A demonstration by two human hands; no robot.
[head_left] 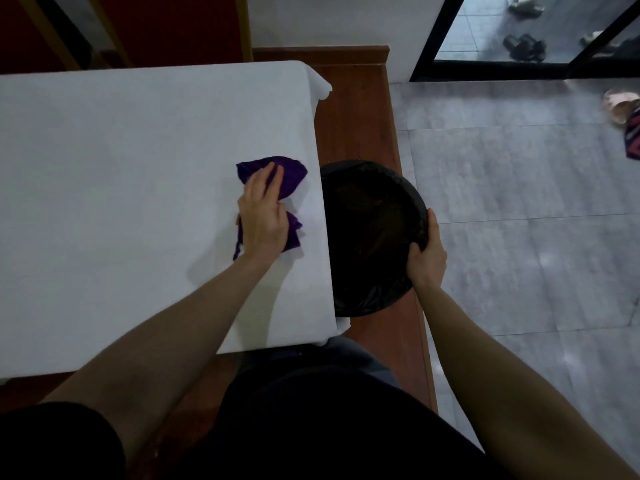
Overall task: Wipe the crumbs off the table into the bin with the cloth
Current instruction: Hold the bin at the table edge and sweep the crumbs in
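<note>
A purple cloth (291,176) lies on the white-covered table (121,161) close to its right edge. My left hand (263,216) presses flat on the cloth, covering its middle. Just beyond that edge and lower is a round bin with a black liner (367,209). My right hand (427,258) grips the bin's right rim. No crumbs are visible on the white surface.
A brown wooden platform (353,126) runs under the bin, beside a grey tiled floor (519,202). Slippers (524,46) and a pink shoe (620,103) lie far right near a glass door. My dark-clothed lap fills the bottom.
</note>
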